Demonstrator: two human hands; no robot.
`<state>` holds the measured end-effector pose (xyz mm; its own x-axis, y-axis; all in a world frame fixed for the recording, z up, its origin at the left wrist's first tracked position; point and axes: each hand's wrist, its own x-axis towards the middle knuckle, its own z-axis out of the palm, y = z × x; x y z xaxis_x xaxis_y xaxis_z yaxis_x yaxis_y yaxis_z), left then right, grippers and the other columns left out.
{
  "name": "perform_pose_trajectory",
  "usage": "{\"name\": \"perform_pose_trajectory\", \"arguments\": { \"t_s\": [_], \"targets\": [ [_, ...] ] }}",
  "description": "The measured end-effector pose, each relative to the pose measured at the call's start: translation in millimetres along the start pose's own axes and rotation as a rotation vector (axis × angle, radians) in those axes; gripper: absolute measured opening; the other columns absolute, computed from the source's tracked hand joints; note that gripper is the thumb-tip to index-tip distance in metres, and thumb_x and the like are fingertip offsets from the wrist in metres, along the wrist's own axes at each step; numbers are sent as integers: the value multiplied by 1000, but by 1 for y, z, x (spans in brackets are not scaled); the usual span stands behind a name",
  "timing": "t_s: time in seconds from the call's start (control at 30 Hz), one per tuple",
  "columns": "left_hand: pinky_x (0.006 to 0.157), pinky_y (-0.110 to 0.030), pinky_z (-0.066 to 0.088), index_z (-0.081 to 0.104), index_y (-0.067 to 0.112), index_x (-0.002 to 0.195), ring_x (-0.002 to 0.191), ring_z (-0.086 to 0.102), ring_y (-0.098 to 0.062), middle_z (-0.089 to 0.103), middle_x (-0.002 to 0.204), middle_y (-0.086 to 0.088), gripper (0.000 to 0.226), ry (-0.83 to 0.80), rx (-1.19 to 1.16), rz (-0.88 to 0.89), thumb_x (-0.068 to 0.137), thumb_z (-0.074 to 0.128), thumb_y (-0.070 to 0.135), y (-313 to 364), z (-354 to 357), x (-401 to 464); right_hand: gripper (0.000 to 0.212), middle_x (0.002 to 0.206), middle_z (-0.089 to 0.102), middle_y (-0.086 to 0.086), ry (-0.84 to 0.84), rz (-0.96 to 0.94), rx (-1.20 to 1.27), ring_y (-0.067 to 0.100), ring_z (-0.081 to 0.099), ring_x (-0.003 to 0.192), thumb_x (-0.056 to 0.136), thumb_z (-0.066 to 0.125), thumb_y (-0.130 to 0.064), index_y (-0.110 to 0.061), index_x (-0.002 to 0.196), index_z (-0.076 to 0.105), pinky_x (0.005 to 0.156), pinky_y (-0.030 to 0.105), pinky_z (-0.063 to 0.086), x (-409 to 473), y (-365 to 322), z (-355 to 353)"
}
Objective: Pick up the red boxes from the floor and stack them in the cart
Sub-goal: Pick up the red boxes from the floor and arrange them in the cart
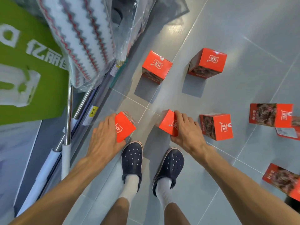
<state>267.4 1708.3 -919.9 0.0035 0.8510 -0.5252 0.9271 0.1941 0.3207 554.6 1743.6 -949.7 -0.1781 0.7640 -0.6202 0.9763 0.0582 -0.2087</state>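
Two red snack boxes held at once, one in each hand, just in front of the feet. Left box [124, 125] gripped by the left hand [103, 135], fingers curled over its near side and thumb under the lower corner. Right box [168, 124] gripped by the right hand [186, 132], fingers wrapped over its top edge, thumb below. Both tilted on a corner, so probably just off the floor or being lifted; contact with the tiles hard to tell. One box per hand: likely to save trips to the cart.

Five more red boxes lying apart on the grey tiled floor [243, 38]: two far ones [156, 67] [208, 62] standing upright, one [216, 125] just right of the right hand, one [271, 115] at the right edge, one [282, 179] near right, on its side.

To the left, metal cart bars [69, 111] with a green sign [32, 70] and a plastic-wrapped textile pack [84, 38]. Dark blue clogs [132, 158] with white socks below the hands. Most of the task seemingly not yet done.
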Motion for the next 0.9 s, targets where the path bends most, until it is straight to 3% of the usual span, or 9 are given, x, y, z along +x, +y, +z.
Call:
{"name": "perform_pose_trajectory", "arguments": {
  "t_s": [0.2, 0.33, 0.5, 0.63, 0.77, 0.9],
  "targets": [
    [77, -44, 46, 39, 16, 136, 100, 57, -33, 56, 115, -7, 87, 72, -24, 65, 59, 78, 32, 73, -113, -35, 92, 123, 53, 3, 103, -131, -18, 31, 53, 107, 69, 71, -46, -22, 147, 27, 86, 45, 47, -68, -14, -166],
    [78, -41, 45, 40, 19, 136, 100, 58, -30, 57, 115, -3, 87, 148, -22, 93, 59, 76, 39, 124, -198, -85, 91, 125, 52, 1, 185, -208, -5, 30, 51, 105, 67, 65, -45, -26, 148, 26, 84, 44, 47, -128, -24, -270],
    [85, -40, 47, 35, 22, 144, 108, 57, -27, 55, 122, -1, 94, 255, -50, 89, 62, 72, 50, 174, -295, -170, 95, 132, 52, 0, 283, -392, 25, 30, 51, 116, 67, 67, -47, -28, 151, 27, 91, 47, 47, -209, -47, -377],
    [96, -44, 44, 27, 27, 149, 122, 50, -22, 48, 138, 4, 100, 355, -112, 67, 65, 68, 62, 192, -362, -272, 98, 131, 52, -2, 261, -545, -9, 28, 50, 115, 67, 68, -57, -29, 151, 26, 96, 38, 45, -292, -84, -453],
    [97, -39, 43, 21, 33, 151, 126, 46, -15, 43, 142, 11, 100, 497, -147, 32, 69, 67, 68, 193, -405, -396, 97, 135, 49, -6, 242, -713, -51, 20, 44, 122, 72, 72, -57, -31, 153, 26, 96, 30, 39, -383, -142, -511],
    [101, -37, 41, 24, 34, 149, 128, 46, -15, 45, 143, 9, 98, 641, -176, -116, 69, 68, 70, 186, -419, -533, 97, 128, 52, -8, 218, -901, -107, 20, 50, 117, 70, 70, -66, -36, 151, 26, 92, 31, 42, -468, -209, -530]
  ]
}}
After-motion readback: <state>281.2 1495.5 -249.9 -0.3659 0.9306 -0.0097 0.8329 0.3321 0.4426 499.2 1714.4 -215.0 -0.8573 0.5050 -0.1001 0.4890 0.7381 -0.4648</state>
